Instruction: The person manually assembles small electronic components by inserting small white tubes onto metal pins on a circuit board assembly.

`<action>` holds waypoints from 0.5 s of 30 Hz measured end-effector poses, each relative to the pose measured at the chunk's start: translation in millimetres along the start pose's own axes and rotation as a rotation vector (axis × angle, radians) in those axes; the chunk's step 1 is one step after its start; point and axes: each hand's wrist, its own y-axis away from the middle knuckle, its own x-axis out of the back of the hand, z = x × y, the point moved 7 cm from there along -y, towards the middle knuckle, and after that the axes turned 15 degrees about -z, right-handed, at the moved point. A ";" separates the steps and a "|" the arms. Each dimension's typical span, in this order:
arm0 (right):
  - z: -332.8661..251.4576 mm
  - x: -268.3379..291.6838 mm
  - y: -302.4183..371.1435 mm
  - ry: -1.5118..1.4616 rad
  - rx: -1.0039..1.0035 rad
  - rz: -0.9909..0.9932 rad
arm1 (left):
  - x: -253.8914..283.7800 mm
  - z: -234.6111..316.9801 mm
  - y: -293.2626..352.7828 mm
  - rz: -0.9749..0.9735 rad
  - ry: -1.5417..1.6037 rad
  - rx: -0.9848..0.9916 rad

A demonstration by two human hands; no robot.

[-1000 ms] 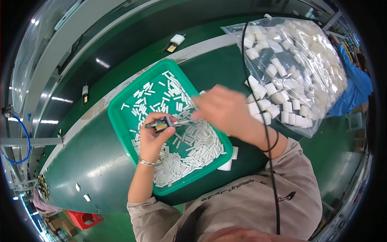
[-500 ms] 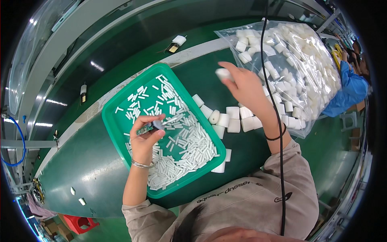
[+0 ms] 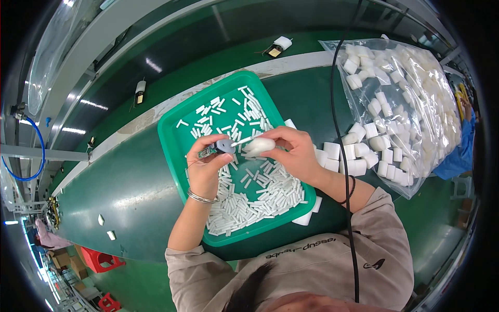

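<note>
My left hand [image 3: 204, 174] grips a small electronic assembly [image 3: 224, 146], with a round grey cap and a green circuit board. In my right hand [image 3: 297, 156], thumb and fingers pinch a soft white plug [image 3: 260, 146]. A thin white stick [image 3: 240, 141] spans the gap between the grey cap and the right fingertips; what holds its right end is partly hidden. Both hands are above a green tray [image 3: 165, 132] of many short white sticks [image 3: 228, 210], heaped thickest at its near side.
Loose white plugs [image 3: 355, 166] lie right of the tray, beside a clear bag [image 3: 431, 104] full of them. A black cable [image 3: 338, 114] hangs across the view. Beyond a pale rail, white-topped units [image 3: 278, 47] lie on a green surface. A person in blue [image 3: 457, 151] is at far right.
My right hand has come left from near the bag, bringing the white plug to the grey-capped assembly. A thin stick now shows between them. The whole view has shifted.
</note>
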 end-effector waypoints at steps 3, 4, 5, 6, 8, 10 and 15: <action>5.8 3.4 2.9 -0.057 -0.029 0.026 | -3.1 0.2 -2.9 -0.030 -0.039 0.006; 6.2 3.4 2.7 -0.058 -0.030 0.026 | -7.4 2.8 -2.9 -0.041 -0.096 0.013; 7.0 3.4 2.6 -0.060 -0.043 0.025 | -10.9 4.9 -3.0 -0.052 -0.154 0.019; 7.8 3.2 2.5 -0.062 -0.056 0.025 | -14.1 5.7 -3.7 -0.083 -0.256 0.037; 1.2 3.7 2.3 -0.002 0.024 0.016 | -18.1 2.2 -4.1 -0.127 -0.256 0.026; -6.5 0.9 2.5 0.056 0.104 0.004 | -21.9 2.8 -3.9 -0.178 -0.259 0.016; -21.2 -7.6 7.1 0.329 0.243 -0.036 | -17.6 -6.0 -3.1 -0.242 -0.231 0.080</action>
